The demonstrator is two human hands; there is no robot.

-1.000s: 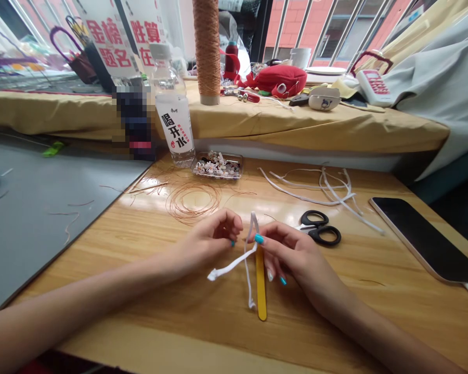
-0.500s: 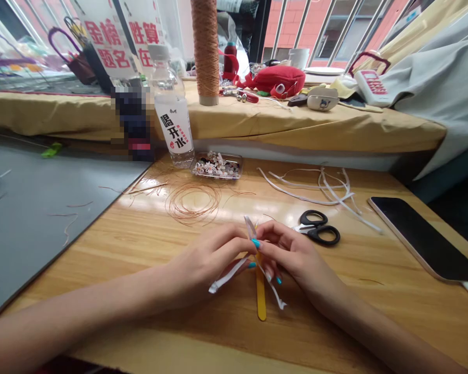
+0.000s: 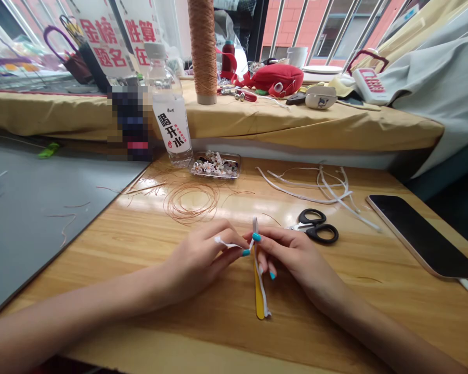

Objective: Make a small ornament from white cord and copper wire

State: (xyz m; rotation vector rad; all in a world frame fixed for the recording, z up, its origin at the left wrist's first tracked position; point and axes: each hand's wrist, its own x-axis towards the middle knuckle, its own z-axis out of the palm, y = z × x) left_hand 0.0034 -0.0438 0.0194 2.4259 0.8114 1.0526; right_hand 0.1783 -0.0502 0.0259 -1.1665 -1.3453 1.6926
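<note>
Between my hands is a narrow white ribbon [image 3: 255, 224], folded into an upright loop with two loose tails. My left hand [image 3: 206, 254] pinches one tail between thumb and fingers, its end curling back over the fingers. My right hand [image 3: 292, 254] grips the ribbon just below the loop with thumb and forefinger. The other ribbon tail hangs down along a slim yellow stick-like tool [image 3: 259, 301] with a rounded end. The tool's upper part is hidden behind my fingers. Black-handled scissors [image 3: 327, 234] lie just beyond my right hand, blades partly covered.
Coiled brown thread [image 3: 191, 202] and a clear tray of beads [image 3: 218, 166] lie behind my hands, beside a water bottle [image 3: 173, 124]. More white ribbon strips [image 3: 296, 192] spread at the back right, near a phone [image 3: 425, 236]. A cone of brown thread [image 3: 203, 52] stands on the ledge.
The left tail has gone from hanging below my left hand to being pinched and lying over its fingers. The other tail has swung in against the yellow tool.
</note>
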